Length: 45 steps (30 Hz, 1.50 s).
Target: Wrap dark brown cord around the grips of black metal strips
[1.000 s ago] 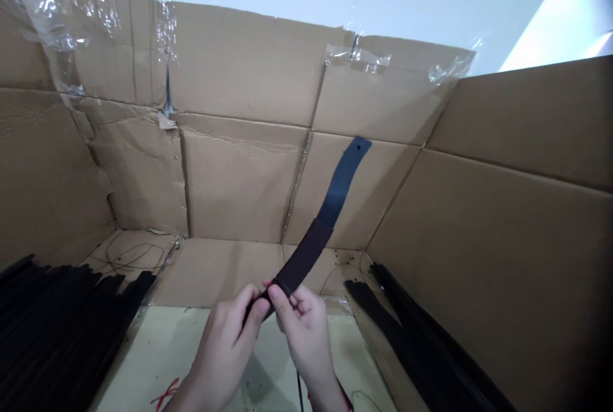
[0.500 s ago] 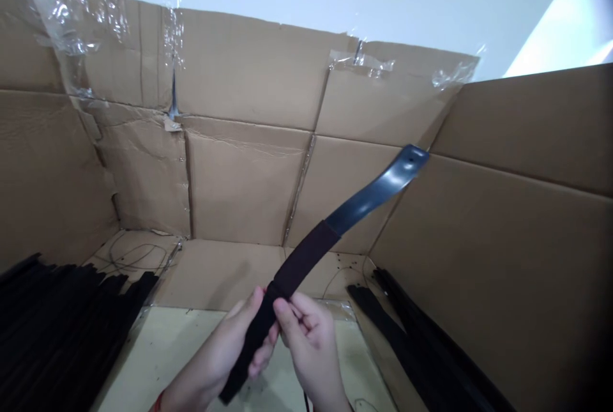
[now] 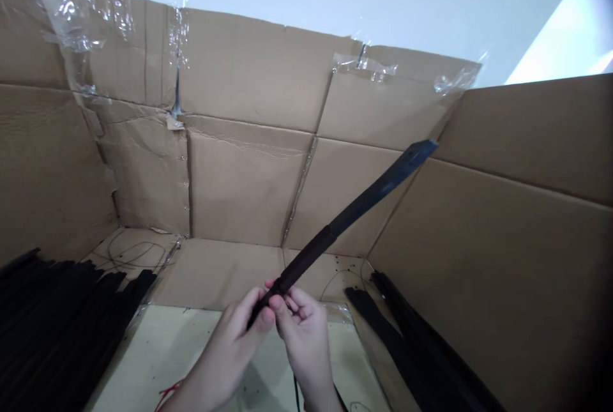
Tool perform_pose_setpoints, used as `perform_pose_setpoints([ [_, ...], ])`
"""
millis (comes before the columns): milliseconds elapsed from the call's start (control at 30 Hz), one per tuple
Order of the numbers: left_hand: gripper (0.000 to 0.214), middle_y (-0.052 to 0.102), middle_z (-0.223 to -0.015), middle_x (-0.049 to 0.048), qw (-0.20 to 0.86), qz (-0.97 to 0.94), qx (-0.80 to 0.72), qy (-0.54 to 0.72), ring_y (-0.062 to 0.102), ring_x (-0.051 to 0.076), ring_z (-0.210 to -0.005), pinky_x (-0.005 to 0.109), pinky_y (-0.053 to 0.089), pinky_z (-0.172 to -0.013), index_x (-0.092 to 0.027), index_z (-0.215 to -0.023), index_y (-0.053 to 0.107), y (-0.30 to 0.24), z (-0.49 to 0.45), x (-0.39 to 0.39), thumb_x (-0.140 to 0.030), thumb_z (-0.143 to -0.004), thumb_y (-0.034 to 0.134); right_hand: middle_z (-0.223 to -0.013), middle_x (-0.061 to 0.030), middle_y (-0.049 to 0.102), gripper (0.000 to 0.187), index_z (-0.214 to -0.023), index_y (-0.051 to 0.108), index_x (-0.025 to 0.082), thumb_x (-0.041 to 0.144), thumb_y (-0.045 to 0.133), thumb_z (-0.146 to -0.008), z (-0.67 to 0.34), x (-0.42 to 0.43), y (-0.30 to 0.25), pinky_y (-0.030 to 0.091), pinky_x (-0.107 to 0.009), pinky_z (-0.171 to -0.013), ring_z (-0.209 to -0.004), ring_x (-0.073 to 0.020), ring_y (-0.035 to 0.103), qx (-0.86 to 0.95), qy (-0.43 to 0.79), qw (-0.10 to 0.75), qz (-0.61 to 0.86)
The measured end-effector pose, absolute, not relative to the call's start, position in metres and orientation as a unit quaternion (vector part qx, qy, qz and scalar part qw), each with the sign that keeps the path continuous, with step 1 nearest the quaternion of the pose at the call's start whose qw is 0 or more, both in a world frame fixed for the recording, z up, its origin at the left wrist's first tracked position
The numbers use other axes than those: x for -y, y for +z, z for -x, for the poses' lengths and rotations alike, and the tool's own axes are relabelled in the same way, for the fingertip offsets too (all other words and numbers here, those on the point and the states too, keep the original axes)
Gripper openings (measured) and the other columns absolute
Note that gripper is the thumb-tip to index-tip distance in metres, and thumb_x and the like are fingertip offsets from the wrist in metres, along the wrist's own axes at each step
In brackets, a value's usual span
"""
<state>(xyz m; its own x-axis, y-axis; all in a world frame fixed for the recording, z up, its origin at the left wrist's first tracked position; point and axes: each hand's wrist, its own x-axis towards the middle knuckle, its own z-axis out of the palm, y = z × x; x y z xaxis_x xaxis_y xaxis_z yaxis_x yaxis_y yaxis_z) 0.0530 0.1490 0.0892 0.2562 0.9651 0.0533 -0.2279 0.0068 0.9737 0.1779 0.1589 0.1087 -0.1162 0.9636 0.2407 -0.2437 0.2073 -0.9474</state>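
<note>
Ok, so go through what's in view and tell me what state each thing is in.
dark strap: raised and tilted, seen nearly edge-on, with a dark brown covered section toward the hands
left hand: closed around the strap's lower end
right hand: fingers pinching the strap
black strips: piled in a loose heap
cardboard wall: creased and patched with clear tape
thin wire: lying loosely looped

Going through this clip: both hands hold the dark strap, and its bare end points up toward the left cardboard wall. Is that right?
Not quite. The head view shows the bare end of the strap pointing up toward the right cardboard wall, not the left. The rest stands: the left hand and right hand both hold it.
</note>
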Motion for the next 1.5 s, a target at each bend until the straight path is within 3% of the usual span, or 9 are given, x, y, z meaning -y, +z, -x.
perform_pose_setpoints([
  [167,0.065,0.032,-0.058,-0.0077,0.766,-0.423,-0.291,0.387,0.021,0.004,-0.047,0.017,0.016,-0.044,-0.016,-0.084,0.047,0.087,-0.048,-0.15,-0.077,-0.068,0.062,-0.055,-0.0006,0.053,0.041,-0.081,0.071,0.011,0.052,0.075,-0.074,-0.179,-0.158,0.109,0.035,-0.015,-0.043,-0.049,-0.0071,0.045,0.566,0.522,0.543,0.336],
  [333,0.058,0.044,-0.056,-0.0044,0.629,-0.492,-0.374,0.472,0.039,0.006,-0.045,0.018,0.029,-0.044,-0.016,-0.086,0.048,0.082,-0.061,-0.149,-0.073,-0.08,0.05,-0.059,-0.002,0.054,0.043,-0.081,0.067,0.011,0.053,0.07,-0.078,-0.176,-0.16,0.109,0.033,-0.016,-0.04,-0.047,-0.0074,0.043,0.562,0.477,0.568,0.367],
  [500,0.066,0.033,-0.044,-0.0095,0.771,-0.412,-0.32,0.365,0.023,0.005,-0.034,0.019,0.019,-0.035,-0.018,-0.081,0.047,0.087,-0.051,-0.149,-0.083,-0.072,0.046,-0.05,0.0035,0.045,0.043,-0.083,0.063,0.011,0.054,0.063,-0.085,-0.182,-0.163,0.109,0.015,-0.016,-0.038,-0.041,-0.0024,0.022,0.604,0.551,0.492,0.297],
  [667,0.051,0.051,-0.068,-0.0018,0.574,-0.521,-0.402,0.488,0.044,0.007,-0.056,0.016,0.034,-0.05,-0.016,-0.094,0.052,0.094,-0.045,-0.147,-0.061,-0.077,0.066,-0.051,0.006,0.032,0.045,-0.067,0.056,0.012,0.054,0.068,-0.08,-0.179,-0.163,0.105,0.012,-0.018,-0.039,-0.044,-0.0036,0.019,0.566,0.501,0.562,0.334],
  [767,0.054,0.043,-0.06,-0.005,0.666,-0.47,-0.367,0.449,0.033,0.006,-0.047,0.017,0.024,-0.042,-0.017,-0.087,0.048,0.092,-0.045,-0.144,-0.068,-0.075,0.063,-0.051,0.0053,0.037,0.045,-0.079,0.065,0.011,0.056,0.069,-0.079,-0.176,-0.16,0.105,0.012,-0.017,-0.039,-0.043,-0.0029,0.019,0.572,0.559,0.518,0.304],
  [1000,0.058,0.043,-0.054,-0.0044,0.636,-0.465,-0.363,0.498,0.036,0.004,-0.046,0.016,0.026,-0.045,-0.014,-0.077,0.05,0.086,-0.054,-0.15,-0.072,-0.079,0.055,-0.057,-0.0003,0.054,0.042,-0.078,0.063,0.012,0.053,0.07,-0.079,-0.177,-0.162,0.111,0.027,-0.017,-0.039,-0.042,-0.0047,0.034,0.558,0.501,0.56,0.353],
  [1167,0.066,0.031,-0.04,-0.0084,0.808,-0.376,-0.291,0.348,0.023,0.005,-0.031,0.02,0.02,-0.034,-0.018,-0.069,0.047,0.082,-0.055,-0.158,-0.084,-0.072,0.044,-0.051,-0.0007,0.055,0.046,-0.079,0.061,0.011,0.056,0.059,-0.087,-0.18,-0.16,0.109,0.023,-0.016,-0.039,-0.04,-0.0042,0.033,0.619,0.493,0.501,0.349],
  [1267,0.067,0.043,-0.046,-0.0049,0.703,-0.421,-0.351,0.453,0.038,0.006,-0.037,0.018,0.027,-0.039,-0.016,-0.073,0.048,0.078,-0.057,-0.166,-0.082,-0.072,0.049,-0.049,0.0007,0.052,0.044,-0.075,0.06,0.012,0.053,0.054,-0.09,-0.177,-0.159,0.107,0.036,-0.018,-0.041,-0.04,-0.0083,0.046,0.618,0.442,0.521,0.389],
  [1500,0.071,0.033,-0.045,-0.0093,0.756,-0.4,-0.336,0.395,0.02,0.003,-0.035,0.019,0.013,-0.036,-0.019,-0.072,0.042,0.081,-0.055,-0.16,-0.089,-0.064,0.047,-0.061,-0.0015,0.059,0.049,-0.096,0.072,0.01,0.053,0.074,-0.073,-0.174,-0.162,0.106,0.045,-0.02,-0.049,-0.054,-0.012,0.057,0.578,0.512,0.518,0.368],
])
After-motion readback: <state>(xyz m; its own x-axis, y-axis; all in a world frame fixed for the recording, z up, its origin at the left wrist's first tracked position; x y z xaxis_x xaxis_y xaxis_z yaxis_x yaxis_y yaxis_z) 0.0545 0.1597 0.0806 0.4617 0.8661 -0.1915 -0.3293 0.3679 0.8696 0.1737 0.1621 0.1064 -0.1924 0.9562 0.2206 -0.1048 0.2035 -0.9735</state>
